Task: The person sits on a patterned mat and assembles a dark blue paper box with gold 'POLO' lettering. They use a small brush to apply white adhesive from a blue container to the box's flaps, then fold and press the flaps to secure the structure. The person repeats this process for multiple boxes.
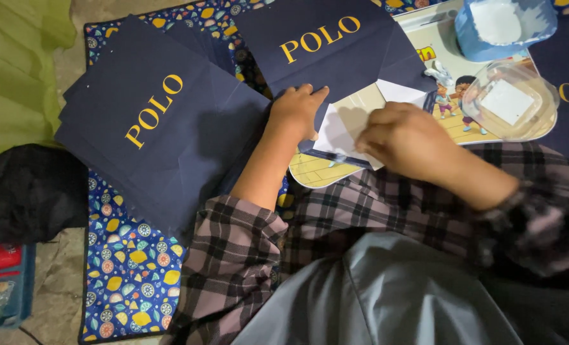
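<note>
Hands (355,124) press flat, open, on navy paper sheet (335,57), folding its flap.

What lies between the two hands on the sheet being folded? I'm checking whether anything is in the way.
In the head view, only the folded-over white flap of the navy paper sheet lies between the left hand and right hand.

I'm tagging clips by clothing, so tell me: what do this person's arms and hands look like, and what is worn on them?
Both arms wear a checked shirt in dusty pink, grey and black. The left sleeve is pushed up near the elbow, leaving the forearm bare; the right sleeve ends at the wrist. The left hand and right hand are bare: no gloves, rings, watch or bracelet show.
</note>
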